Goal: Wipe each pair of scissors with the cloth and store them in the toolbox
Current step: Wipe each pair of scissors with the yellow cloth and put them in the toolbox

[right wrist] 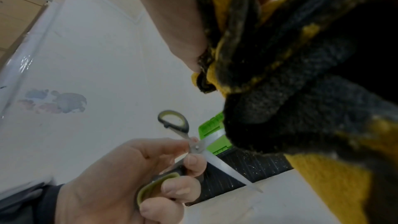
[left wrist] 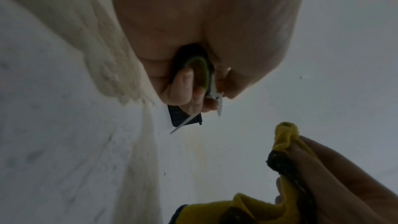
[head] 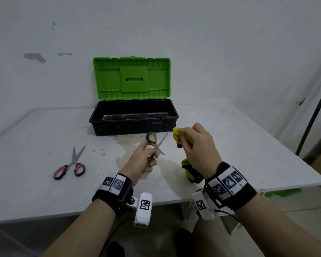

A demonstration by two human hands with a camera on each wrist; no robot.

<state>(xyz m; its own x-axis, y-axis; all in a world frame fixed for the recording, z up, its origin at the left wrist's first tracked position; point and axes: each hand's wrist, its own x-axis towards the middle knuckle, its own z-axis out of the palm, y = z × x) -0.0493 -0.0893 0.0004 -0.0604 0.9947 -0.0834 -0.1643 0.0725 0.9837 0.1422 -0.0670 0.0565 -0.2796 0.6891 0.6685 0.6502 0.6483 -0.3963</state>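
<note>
The left hand [right wrist: 120, 183] holds open scissors [right wrist: 194, 147] in front of the toolbox [right wrist: 234, 164]; a yellow-and-black cloth [right wrist: 301, 91] hangs just above the blades.

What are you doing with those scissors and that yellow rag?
A person is cleaning scissors. The left hand holds the green-handled scissors with the blades spread open. The right hand grips a yellow cloth close to the blades. Another pair, the red-handled scissors, lies on the table. The toolbox stands open behind, waiting for both.
</note>
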